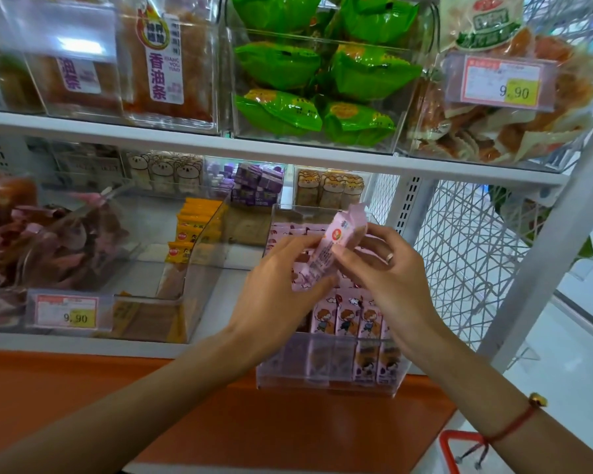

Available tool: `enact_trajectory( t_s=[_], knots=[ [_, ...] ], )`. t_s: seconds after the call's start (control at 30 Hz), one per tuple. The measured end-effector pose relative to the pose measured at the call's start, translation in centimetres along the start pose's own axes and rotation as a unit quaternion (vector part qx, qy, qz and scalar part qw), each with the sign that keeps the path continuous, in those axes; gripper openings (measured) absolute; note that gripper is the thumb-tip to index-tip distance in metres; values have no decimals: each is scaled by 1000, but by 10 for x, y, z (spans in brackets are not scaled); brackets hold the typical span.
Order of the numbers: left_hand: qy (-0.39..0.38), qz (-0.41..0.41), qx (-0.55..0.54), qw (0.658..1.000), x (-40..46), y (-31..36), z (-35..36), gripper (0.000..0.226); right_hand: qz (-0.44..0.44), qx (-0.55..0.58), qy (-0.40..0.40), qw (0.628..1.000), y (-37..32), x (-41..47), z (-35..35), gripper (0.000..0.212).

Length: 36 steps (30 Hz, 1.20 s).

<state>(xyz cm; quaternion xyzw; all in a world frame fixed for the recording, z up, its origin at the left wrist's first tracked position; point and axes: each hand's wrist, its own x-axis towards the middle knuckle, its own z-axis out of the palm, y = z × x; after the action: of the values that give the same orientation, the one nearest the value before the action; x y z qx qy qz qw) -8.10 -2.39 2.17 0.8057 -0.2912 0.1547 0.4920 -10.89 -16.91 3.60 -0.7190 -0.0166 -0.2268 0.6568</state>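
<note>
A pink snack packet (339,239) is held tilted above a clear plastic bin (329,381) on the lower shelf. My left hand (281,289) grips its lower end, with another pink packet partly under the fingers. My right hand (387,268), wearing a ring, pinches the packet's middle from the right. Several more pink packets (351,318) with a cartoon figure stand upright in rows inside the bin; those at the back are partly hidden by my hands.
A clear bin with yellow packets (194,230) stands to the left, and a bin of dark snacks (48,241) with a 9.90 tag further left. Green packets (322,80) fill a bin on the upper shelf. White wire mesh (466,254) closes the right side. An orange ledge (220,422) runs below.
</note>
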Motion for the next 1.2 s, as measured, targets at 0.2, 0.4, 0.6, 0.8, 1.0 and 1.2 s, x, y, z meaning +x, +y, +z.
enact_trajectory(
  t_s=[0.2, 0.4, 0.6, 0.8, 1.0, 1.2],
  knots=[
    [-51, -49, -116, 991, 8, 4, -9, 27, 40, 6, -39, 998, -4, 4, -5, 46],
    [-132, -202, -219, 945, 11, 2, -12, 20, 163, 43, -69, 983, 1, 4, -5, 29],
    [-126, -181, -199, 955, 9, 2, -12, 19, 148, 23, -78, 986, 2, 5, -4, 32],
    [-36, -25, -74, 996, 9, 4, -16, 40, 55, 78, -101, 990, -4, 5, -5, 40],
    [-25, 1, -109, 994, 6, 6, -16, 38, 10, 102, -124, 987, -5, 4, -6, 44],
    [45, -56, -197, 978, 12, 7, -17, 33, -65, -69, -119, 988, -8, -2, -3, 69]
  ],
)
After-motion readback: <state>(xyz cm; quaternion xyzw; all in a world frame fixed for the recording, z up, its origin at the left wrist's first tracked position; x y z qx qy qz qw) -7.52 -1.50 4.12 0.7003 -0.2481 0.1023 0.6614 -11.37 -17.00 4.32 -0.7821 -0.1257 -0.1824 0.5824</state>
